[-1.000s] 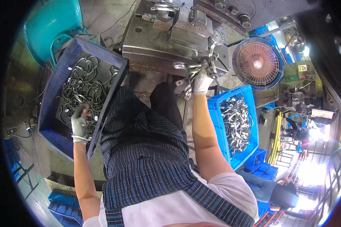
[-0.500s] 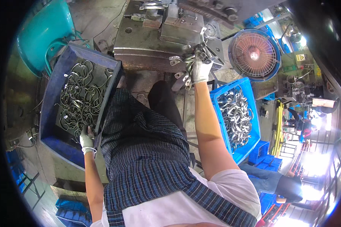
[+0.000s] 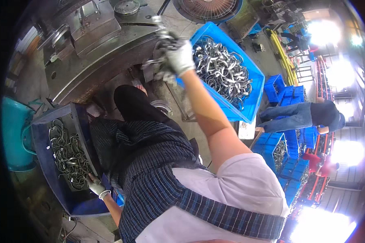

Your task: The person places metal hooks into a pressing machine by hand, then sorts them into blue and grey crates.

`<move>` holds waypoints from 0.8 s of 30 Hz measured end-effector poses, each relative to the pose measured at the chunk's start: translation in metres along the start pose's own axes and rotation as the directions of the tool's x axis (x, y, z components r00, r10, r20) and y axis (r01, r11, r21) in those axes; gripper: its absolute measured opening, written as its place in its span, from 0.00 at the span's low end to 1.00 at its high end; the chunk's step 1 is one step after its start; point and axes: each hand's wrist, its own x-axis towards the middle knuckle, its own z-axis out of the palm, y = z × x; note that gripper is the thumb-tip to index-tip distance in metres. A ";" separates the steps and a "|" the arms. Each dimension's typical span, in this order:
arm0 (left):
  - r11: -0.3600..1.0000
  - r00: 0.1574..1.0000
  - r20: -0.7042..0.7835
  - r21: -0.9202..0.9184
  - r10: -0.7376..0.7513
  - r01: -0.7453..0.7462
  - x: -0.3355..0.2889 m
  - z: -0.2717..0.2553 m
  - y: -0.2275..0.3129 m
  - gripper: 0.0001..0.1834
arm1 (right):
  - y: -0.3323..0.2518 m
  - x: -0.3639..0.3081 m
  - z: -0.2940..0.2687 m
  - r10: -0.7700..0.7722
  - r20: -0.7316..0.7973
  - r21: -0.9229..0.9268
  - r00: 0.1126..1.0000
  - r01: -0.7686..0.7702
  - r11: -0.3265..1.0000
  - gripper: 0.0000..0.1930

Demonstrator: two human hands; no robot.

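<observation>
A seated worker in a checked apron (image 3: 158,170) is caught mid-cycle at a steel press (image 3: 97,44). The gloved right hand (image 3: 178,56), which a second ago and half a second ago was up at the machine's edge, now shows closed around a bent metal part (image 3: 160,30) at the press front, just beside the blue crate (image 3: 247,81) heaped with shiny formed pieces. The gloved left hand (image 3: 95,186), a second ago well up among the loops in the dark tray (image 3: 38,133), has slid to the tray's near edge and rests there with fingers curled; whether it pinches a wire blank (image 3: 69,154) cannot be told. The view has swung right, bringing the crate to centre and a fan (image 3: 207,6) to the top edge. Judged from this, one piece looks to be coming off the press while the other hand feels for another. Another person (image 3: 308,115) bends over stacked crates (image 3: 288,150) to the right.
</observation>
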 end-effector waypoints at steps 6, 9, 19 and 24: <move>0.991 1.000 0.013 -0.132 -0.007 0.009 0.007 0.005 -0.017 0.20 | 0.066 -0.002 -0.176 0.226 -0.354 -0.471 0.907 -0.382 0.795 0.17; 0.969 0.981 0.136 -0.183 -0.139 0.163 0.016 0.008 -0.012 0.20 | 0.094 -0.014 -0.257 0.443 -0.231 -0.698 0.866 -0.464 0.545 0.26; 0.484 0.821 0.095 -0.766 -0.564 0.422 0.030 -0.016 -0.043 0.16 | 0.029 -0.021 -0.207 0.431 0.016 -0.905 0.902 -0.170 0.390 0.19; 0.513 0.867 -0.096 -0.835 -0.490 0.197 0.065 -0.029 -0.081 0.15 | 0.033 -0.056 -0.111 0.238 0.375 -0.604 0.896 0.041 0.796 0.14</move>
